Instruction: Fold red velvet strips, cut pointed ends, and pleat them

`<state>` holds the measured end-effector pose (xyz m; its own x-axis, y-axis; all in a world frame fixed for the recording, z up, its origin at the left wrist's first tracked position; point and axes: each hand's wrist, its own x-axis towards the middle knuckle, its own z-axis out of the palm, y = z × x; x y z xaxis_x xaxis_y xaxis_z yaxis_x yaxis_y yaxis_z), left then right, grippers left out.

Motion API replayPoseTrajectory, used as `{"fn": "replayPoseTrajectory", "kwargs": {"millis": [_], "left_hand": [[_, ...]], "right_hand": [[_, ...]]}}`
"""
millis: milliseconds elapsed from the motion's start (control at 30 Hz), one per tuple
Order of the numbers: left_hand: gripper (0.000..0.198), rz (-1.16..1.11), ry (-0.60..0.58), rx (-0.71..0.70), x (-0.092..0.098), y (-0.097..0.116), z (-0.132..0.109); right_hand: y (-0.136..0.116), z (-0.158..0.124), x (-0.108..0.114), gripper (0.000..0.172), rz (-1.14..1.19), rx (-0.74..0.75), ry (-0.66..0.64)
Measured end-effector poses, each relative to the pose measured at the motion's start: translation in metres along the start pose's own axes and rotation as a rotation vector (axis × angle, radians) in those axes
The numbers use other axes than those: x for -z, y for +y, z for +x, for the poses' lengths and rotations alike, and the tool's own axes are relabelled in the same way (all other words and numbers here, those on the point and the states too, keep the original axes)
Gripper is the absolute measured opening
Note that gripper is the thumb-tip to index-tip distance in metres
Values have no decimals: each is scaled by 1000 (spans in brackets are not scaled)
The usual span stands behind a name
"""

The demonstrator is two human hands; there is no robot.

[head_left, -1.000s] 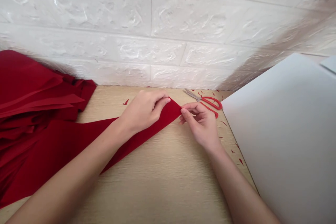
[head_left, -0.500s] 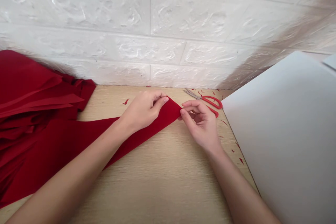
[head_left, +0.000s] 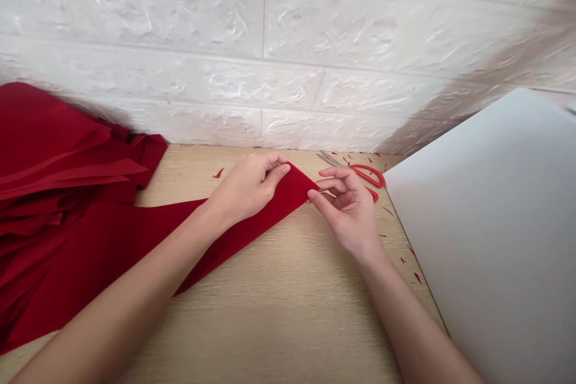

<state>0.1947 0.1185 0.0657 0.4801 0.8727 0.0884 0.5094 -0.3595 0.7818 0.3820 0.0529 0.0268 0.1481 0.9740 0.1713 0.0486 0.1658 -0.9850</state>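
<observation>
A long piece of red fabric [head_left: 135,246] stretches from the left across the table to my hands. My left hand [head_left: 252,186] pinches its upper edge near the narrow far end, thumb on top. At the pointed tip, my right hand [head_left: 346,207] holds the fabric between thumb and fingers, with the other fingers loosely curled. Just behind my right hand lie scissors [head_left: 366,175] with red handles, their blades pointing to the upper left; part of one handle is hidden by the hand.
A heap of red fabric [head_left: 54,150] is piled at the left against the white brick-patterned wall [head_left: 288,30]. A large white panel [head_left: 490,222] stands at the right. Small red scraps [head_left: 417,278] are scattered over the wooden table [head_left: 288,306].
The view has shifted slightly. My right thumb has slid a little back from the very tip along the lower edge; my left hand keeps its pinch.
</observation>
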Motion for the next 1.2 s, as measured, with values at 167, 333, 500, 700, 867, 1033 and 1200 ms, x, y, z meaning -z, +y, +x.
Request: {"fn": "replayPoseTrajectory", "kwargs": {"millis": [167, 333, 500, 700, 867, 1033, 1200], "left_hand": [[21, -112, -54, -7, 0, 1, -1], [18, -162, -71, 36, 1, 3, -2], [18, -206, -69, 85, 0, 3, -2], [19, -217, -66, 56, 1, 4, -2], [16, -272, -91, 12, 4, 7, -2], [15, -215, -92, -14, 7, 7, -2], [13, -272, -135, 21, 9, 10, -1]], "right_hand": [[-1, 0, 1, 33, 4, -16, 0], [0, 1, 1, 34, 14, -30, -4], [2, 1, 0, 36, 44, -38, -12], [1, 2, 1, 32, 46, -60, -36], [0, 3, 2, 31, -27, -82, -90], [-1, 1, 1, 27, -51, -35, -35], [-2, 0, -1, 25, -33, -17, -10]]}}
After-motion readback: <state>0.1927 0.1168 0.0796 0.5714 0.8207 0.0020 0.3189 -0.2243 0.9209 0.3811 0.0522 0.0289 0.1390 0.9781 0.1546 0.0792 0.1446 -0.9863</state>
